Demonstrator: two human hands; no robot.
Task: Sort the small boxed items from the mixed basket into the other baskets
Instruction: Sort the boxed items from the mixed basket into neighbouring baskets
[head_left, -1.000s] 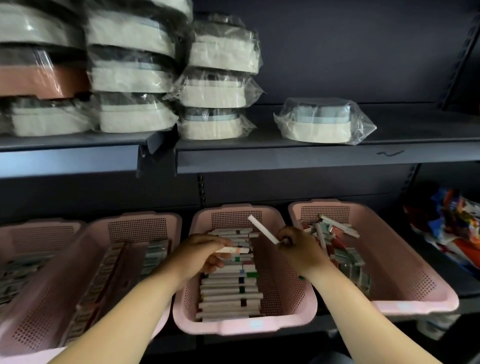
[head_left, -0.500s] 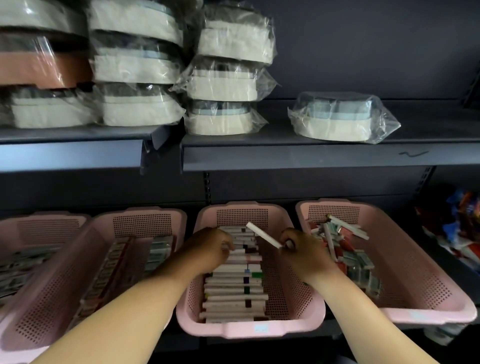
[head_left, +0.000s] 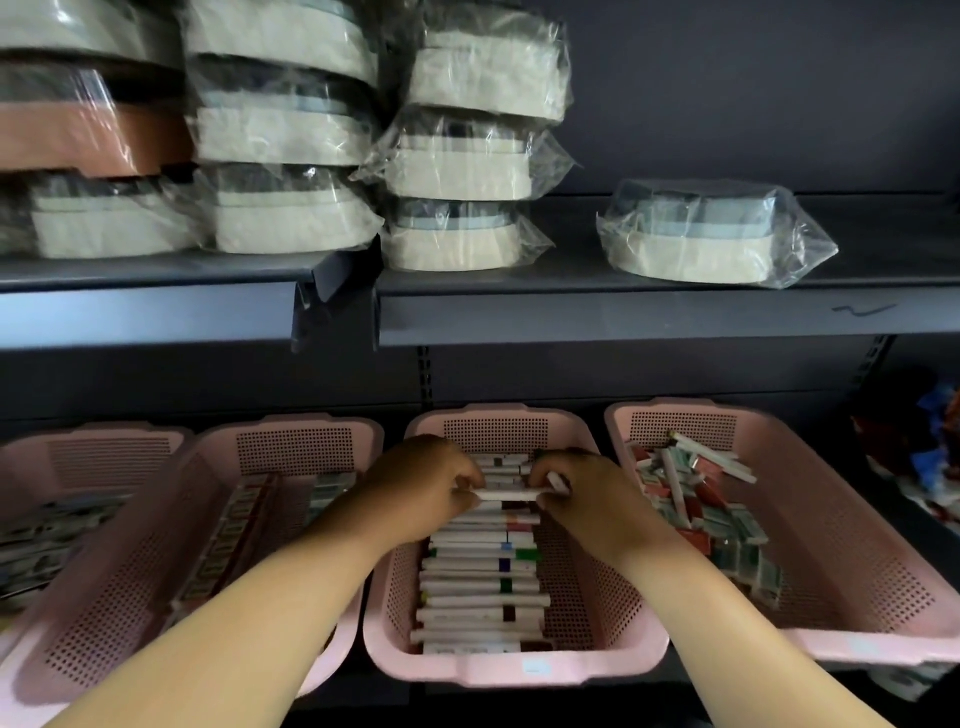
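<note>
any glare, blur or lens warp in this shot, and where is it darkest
Head view: glare streaks the plastic wrap on the stacked containers; the right pink basket splays from wide-lens distortion; the left hand and right hand look soft where they pinch a small white box; the colourful packets at far right are dark and blurred.

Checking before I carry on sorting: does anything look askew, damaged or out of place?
The dark edge strip where the two upper shelves meet is bent and hangs askew. The small boxes in the right basket lie jumbled, unlike the neat row in the middle basket, where the left hand and right hand pinch one white box.
</note>
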